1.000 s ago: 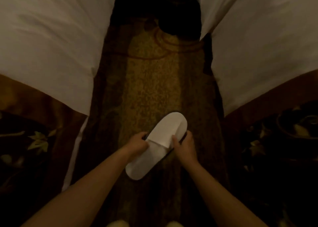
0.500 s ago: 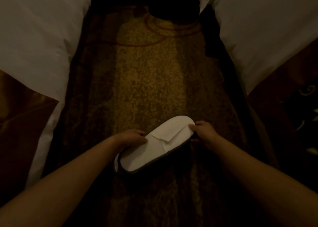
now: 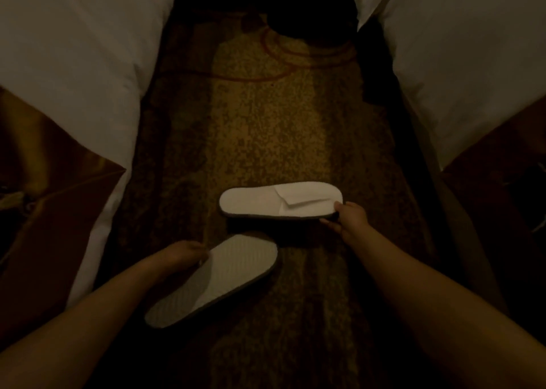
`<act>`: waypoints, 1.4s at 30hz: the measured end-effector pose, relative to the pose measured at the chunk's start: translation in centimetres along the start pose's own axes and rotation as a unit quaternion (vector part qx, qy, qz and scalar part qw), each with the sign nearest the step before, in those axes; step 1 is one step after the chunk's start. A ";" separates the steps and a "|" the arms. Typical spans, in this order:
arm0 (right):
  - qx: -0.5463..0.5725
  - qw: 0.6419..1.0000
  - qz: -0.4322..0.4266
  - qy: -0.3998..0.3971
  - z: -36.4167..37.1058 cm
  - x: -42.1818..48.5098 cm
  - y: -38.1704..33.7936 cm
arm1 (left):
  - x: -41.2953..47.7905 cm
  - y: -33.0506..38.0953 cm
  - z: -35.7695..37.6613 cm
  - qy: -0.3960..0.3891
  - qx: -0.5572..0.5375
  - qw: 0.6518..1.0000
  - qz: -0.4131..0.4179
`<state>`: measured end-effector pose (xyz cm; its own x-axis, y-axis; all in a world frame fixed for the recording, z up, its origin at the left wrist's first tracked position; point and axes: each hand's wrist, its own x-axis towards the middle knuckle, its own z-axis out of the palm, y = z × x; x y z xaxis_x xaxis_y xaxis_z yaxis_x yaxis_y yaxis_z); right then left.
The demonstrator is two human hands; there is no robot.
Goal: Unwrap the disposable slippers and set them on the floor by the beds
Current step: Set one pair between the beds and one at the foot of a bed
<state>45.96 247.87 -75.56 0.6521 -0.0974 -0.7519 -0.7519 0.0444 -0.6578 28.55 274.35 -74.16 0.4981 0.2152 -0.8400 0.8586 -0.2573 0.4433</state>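
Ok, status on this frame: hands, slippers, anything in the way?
Left hand grips near slipper. Right hand pinches far slipper at toe. Both unwrapped, over carpet between beds. Nothing blocking.

White slippers, mottled gold-brown carpet

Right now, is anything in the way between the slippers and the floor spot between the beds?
Nothing visible. The carpet between the beds is bare. The right hand holds the far slipper by its toe end, and the left hand holds the near slipper, both low over the floor.
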 end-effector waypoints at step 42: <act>-0.519 0.729 -0.335 -0.296 -0.1 -6.5 -3.3 | -2.4 12.1 6.1 0.008 0.094 0.952 0.291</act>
<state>44.19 248.26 -68.53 0.6032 0.7086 -0.3661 0.2865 -0.6209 -0.7297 36.98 264.92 -68.66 0.8858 -0.0017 -0.4641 0.4010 -0.5004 0.7673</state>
